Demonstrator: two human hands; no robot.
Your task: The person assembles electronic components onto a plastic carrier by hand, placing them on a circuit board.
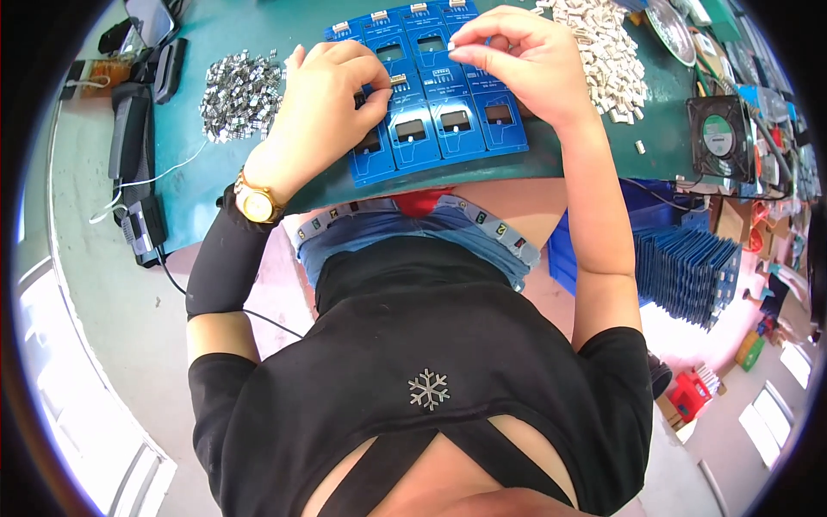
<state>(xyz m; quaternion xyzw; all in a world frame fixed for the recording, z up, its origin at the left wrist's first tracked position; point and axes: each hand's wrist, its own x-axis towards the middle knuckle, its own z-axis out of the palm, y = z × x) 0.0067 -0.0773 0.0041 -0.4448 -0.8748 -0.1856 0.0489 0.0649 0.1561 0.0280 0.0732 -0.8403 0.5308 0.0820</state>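
A blue circuit board panel (431, 108) with rectangular cutouts lies on the table in front of me. White connectors sit along its far edge, and one white connector (398, 80) stands on the middle row. My left hand (332, 108) is over the panel's left side, its thumb and fingers curled together close to that connector; what they pinch, if anything, is hidden. Over the panel's upper right, my right hand (530, 69) pinches a small white connector (451, 46) between thumb and forefinger.
On the green table (181, 194), a pile of small dark parts (239, 96) lies left and a heap of white connectors (607, 60) right. A black fan (719, 138) and a metal dish (672, 32) stand farther right. Stacked blue boards (689, 267) are below the table's right side.
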